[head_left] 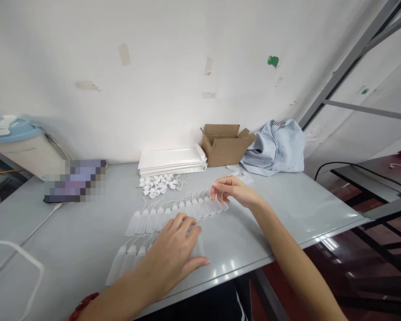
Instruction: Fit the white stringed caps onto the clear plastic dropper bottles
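Note:
Two rows of translucent plastic pieces with thin white cords lie on the grey table (250, 236). My left hand (177, 247) is over the right part of the front row (118, 263), palm down with its fingers apart, and hides several pieces. My right hand (232, 189) hovers at the right end of the back row (160, 218). Its fingers are bent, with thumb and fingertips close together; what they hold, if anything, is too small to tell. Behind the back row is a pile of small white round parts (157, 185).
At the wall are a stack of white flat packs (172, 160), an open cardboard box (225, 149) and a light blue cloth (279, 147). A propped device (78, 178) with a cable and a blue-lidded container (26, 147) stand at left. Clear plastic scraps (243, 174) lie before the box.

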Demonstrator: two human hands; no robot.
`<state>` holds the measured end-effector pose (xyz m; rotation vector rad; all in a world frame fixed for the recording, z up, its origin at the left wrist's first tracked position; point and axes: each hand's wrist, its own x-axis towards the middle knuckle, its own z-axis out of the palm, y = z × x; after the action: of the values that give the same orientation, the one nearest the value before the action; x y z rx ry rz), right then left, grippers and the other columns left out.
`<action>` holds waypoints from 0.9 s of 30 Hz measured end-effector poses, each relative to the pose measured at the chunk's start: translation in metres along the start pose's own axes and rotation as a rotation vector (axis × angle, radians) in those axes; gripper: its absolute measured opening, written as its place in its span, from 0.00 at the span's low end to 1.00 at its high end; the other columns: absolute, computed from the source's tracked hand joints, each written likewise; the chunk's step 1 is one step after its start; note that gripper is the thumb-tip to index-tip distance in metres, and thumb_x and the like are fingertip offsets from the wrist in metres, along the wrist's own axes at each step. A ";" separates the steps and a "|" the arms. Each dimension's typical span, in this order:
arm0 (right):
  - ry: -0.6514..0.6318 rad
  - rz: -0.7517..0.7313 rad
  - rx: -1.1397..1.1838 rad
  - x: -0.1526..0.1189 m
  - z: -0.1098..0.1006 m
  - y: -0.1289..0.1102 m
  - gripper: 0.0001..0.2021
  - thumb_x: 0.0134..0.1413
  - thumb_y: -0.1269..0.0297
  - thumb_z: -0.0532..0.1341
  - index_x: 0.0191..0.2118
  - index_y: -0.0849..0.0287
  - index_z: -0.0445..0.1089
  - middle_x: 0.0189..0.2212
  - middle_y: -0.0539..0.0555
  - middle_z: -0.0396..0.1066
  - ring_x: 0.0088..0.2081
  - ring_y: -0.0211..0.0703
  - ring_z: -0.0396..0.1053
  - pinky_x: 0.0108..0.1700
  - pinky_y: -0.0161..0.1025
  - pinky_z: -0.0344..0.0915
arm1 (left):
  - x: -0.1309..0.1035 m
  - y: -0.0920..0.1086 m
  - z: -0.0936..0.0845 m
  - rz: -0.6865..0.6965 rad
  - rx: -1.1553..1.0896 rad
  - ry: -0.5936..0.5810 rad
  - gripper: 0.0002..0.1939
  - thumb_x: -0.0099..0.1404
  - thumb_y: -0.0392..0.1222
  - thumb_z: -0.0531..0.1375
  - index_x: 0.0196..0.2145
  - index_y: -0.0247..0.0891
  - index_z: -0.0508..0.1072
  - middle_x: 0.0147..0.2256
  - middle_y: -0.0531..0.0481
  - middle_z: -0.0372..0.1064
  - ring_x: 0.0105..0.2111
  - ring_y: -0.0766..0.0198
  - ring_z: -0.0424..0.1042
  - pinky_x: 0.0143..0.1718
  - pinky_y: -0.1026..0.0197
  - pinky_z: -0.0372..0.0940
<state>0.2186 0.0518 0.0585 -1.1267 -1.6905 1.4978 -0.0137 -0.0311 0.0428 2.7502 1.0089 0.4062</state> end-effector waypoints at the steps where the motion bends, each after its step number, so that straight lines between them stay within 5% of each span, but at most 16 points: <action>1: 0.038 -0.003 -0.016 0.001 -0.001 0.000 0.15 0.55 0.55 0.58 0.28 0.64 0.70 0.27 0.55 0.73 0.20 0.31 0.62 0.20 0.31 0.55 | 0.000 -0.003 -0.001 -0.001 -0.014 0.036 0.17 0.58 0.50 0.64 0.41 0.36 0.70 0.40 0.43 0.68 0.41 0.52 0.65 0.38 0.51 0.66; 7: 0.392 -0.040 -0.221 0.008 -0.016 0.010 0.15 0.53 0.54 0.57 0.27 0.62 0.68 0.27 0.55 0.73 0.20 0.32 0.62 0.21 0.31 0.55 | 0.006 -0.042 -0.011 -0.080 -0.051 0.261 0.11 0.68 0.45 0.53 0.39 0.37 0.70 0.38 0.45 0.70 0.41 0.54 0.66 0.38 0.53 0.66; 13: 0.686 -0.057 -0.622 0.015 -0.048 0.033 0.07 0.51 0.65 0.55 0.29 0.61 0.68 0.28 0.56 0.74 0.24 0.39 0.66 0.30 0.37 0.60 | 0.034 -0.094 -0.016 -0.101 0.065 0.234 0.11 0.66 0.39 0.50 0.36 0.37 0.72 0.35 0.43 0.71 0.39 0.51 0.66 0.30 0.55 0.64; 20: 0.772 -0.032 -0.921 0.012 -0.064 0.041 0.11 0.48 0.77 0.53 0.32 0.62 0.71 0.33 0.58 0.75 0.33 0.45 0.69 0.36 0.38 0.58 | 0.071 -0.117 0.003 -0.052 0.139 0.205 0.11 0.59 0.33 0.52 0.28 0.36 0.74 0.29 0.40 0.69 0.36 0.49 0.66 0.30 0.53 0.62; 27: 0.759 0.024 -1.084 0.011 -0.064 0.042 0.13 0.51 0.78 0.53 0.37 0.63 0.72 0.37 0.58 0.74 0.35 0.44 0.68 0.35 0.37 0.58 | 0.073 -0.115 0.002 -0.064 0.097 0.202 0.12 0.61 0.37 0.53 0.27 0.37 0.76 0.31 0.42 0.69 0.37 0.51 0.65 0.32 0.54 0.62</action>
<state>0.2775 0.0916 0.0278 -1.8976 -1.8459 -0.0590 -0.0294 0.1032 0.0247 2.7965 1.1901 0.6524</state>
